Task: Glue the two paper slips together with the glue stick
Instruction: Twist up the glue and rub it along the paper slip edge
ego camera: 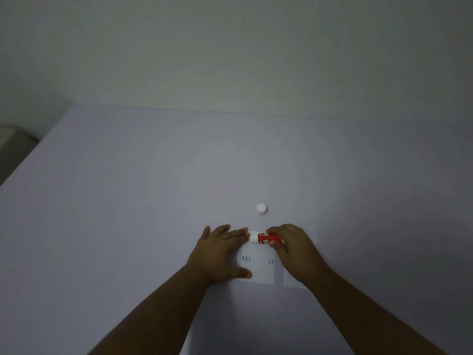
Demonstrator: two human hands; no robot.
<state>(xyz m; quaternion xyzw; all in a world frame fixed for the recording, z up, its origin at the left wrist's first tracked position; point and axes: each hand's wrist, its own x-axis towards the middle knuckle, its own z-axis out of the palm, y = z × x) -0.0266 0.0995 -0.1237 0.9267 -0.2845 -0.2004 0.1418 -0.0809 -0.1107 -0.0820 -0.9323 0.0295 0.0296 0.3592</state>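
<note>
Two paper slips lie side by side on a pale lilac table, seen from the head camera. First slip, white, carries small blue bar marks at its left and right edges; no lettering on it is legible. Second slip sits just beside it at 3 o'clock, a narrow gap between them, mostly hidden under the right wrist. One glue stick, red with a white label too blurred to read, lies nearly horizontal across the far edge of the first slip, its white tip pointing toward 9 o'clock. Right hand is closed around the stick's barrel. Left hand is spread flat, palm down, pressing the first slip's left side, fingertips next to the stick's tip. One white cap stands alone at 12 o'clock from the hands, apart from them. Table surface extends bare toward 9, 12 and 3 o'clock, its far edge meeting the wall.
</note>
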